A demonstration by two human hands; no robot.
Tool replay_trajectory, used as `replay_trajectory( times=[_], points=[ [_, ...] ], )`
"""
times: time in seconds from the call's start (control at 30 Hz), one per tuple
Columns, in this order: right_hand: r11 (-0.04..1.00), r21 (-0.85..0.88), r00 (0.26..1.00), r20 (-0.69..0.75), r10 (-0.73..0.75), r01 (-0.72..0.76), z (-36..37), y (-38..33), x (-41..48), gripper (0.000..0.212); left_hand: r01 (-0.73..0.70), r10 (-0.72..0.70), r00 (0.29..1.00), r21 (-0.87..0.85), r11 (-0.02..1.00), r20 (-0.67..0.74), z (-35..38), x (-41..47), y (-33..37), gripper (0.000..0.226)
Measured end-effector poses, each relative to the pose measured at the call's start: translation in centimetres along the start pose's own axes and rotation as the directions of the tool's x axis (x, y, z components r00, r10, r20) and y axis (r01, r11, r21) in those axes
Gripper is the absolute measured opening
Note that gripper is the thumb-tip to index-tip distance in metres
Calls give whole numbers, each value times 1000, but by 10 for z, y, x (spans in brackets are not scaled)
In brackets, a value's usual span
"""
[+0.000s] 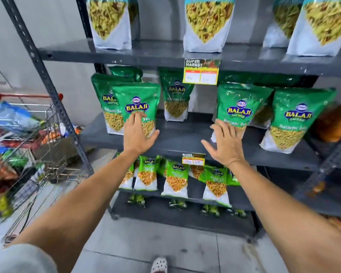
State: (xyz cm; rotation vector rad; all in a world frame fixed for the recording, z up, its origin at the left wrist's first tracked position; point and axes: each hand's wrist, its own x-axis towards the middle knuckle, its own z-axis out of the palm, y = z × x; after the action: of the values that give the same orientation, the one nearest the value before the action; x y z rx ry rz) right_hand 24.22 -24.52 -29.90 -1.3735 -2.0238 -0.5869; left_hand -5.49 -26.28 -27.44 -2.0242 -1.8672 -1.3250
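1. A shop: grey metal shelves (185, 54) carry rows of green snack packets (136, 107).
2. A price tag (202, 71) reads "Super Market".
3. A loaded shopping trolley (28, 134) stands alongside.

The brand "BALAJI" and a blurred name beginning "Ratlami" stand on the green snack pouches (137, 107) of the middle shelf (181, 134), "BALAJI" recurs on the smaller pouches (178, 174) below, and the yellow shelf-edge tag (202, 71) reads "SUPER MARKET", prices illegible.

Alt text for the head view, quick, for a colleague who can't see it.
Left grip, fingers straight, touches a green Balaji pouch on the grey middle shelf; right grip touches a second Balaji pouch. A loaded shopping trolley stands left.
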Motion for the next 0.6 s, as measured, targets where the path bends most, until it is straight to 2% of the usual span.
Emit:
replay_trajectory(
  times=[0.13, 0.2, 0.3, 0.4, 0.5, 0.6],
  points=[
    [979, 194, 988, 152, 38, -67, 29, -25, 5, 64, 151, -149, 988, -129, 980, 27, 13, 3, -32, 72],
    [927, 342, 971, 229, 74, -151, 45, -38, 21, 71, 248, -247, 968, -219, 944, 31, 19, 11, -51, 80],
    [752, 547, 913, 365, 181, -368, 77, -60, 49, 81, 413, -421, 905, -355, 839, 59, 29, 28, -86, 93],
    [515, 650, 822, 513, 245, -559, 120, -81, 82, 91, 519, -508, 849, -410, 750, 145, 41, 43, -126, 94],
    [338, 663, 738, 646, 194, -669, 163, -98, 109, 95, 550, -492, 835, -402, 732, 246, 54, 52, -159, 87],
    [260, 664, 704, 702, 106, -701, 190, -111, 126, 96, 565, -463, 825, -426, 706, 325, 63, 63, -169, 86]
  ],
)
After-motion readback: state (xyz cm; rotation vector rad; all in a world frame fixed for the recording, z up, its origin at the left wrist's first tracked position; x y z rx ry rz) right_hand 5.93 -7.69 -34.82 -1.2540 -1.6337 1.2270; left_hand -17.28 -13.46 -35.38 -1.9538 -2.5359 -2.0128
